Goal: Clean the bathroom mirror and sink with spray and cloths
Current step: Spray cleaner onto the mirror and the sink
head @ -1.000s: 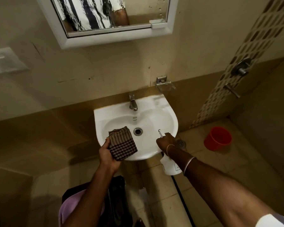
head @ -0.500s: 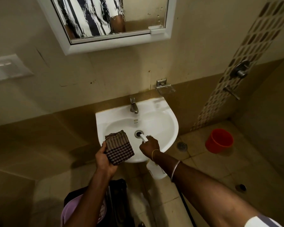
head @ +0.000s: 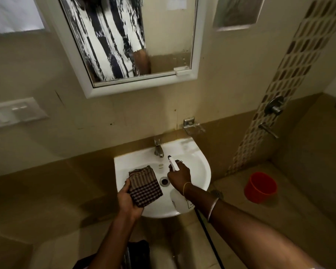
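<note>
Over the white sink [head: 200, 177], the left hand [head: 129, 200] grips a checked cloth [head: 145, 186] while the right hand [head: 179, 175] holds a spray bottle [head: 173, 164].

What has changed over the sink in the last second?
The right hand, gripping the spray bottle, moved from the right rim of the sink in over the basin; the nozzle now points towards the tap. Nothing was picked up or released. The left hand still holds the checked cloth at the front left rim.

Glossy white sink [head: 200, 167], shiny metal tap [head: 158, 150], checked woven cloth [head: 145, 186], seemingly plastic red bucket [head: 260, 188].
</note>
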Motion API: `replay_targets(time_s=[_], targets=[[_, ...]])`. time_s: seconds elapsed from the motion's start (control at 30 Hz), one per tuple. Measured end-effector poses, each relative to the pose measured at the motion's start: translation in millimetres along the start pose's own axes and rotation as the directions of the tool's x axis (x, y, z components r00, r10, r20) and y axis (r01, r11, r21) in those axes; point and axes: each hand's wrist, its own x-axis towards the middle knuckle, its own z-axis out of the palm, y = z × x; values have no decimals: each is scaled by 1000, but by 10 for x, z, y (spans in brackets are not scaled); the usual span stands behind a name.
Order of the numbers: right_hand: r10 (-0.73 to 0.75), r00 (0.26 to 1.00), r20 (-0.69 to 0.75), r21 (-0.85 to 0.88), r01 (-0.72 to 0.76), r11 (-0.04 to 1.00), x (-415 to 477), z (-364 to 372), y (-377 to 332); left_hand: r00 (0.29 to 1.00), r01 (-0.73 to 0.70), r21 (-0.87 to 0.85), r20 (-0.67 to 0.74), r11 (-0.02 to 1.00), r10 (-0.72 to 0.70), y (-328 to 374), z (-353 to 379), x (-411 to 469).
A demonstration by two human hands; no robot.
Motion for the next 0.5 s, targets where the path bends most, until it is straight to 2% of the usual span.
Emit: replay_targets(time_s=[0.27,0.5], targets=[[-57,995,-84,185,72,980,592,-283,-204,995,35,-36,93,999,-32,-5,522,360],[-164,970,-180,230,203,952,1355,-634,-533,996,2,-77,84,997,5,3,900,713]])
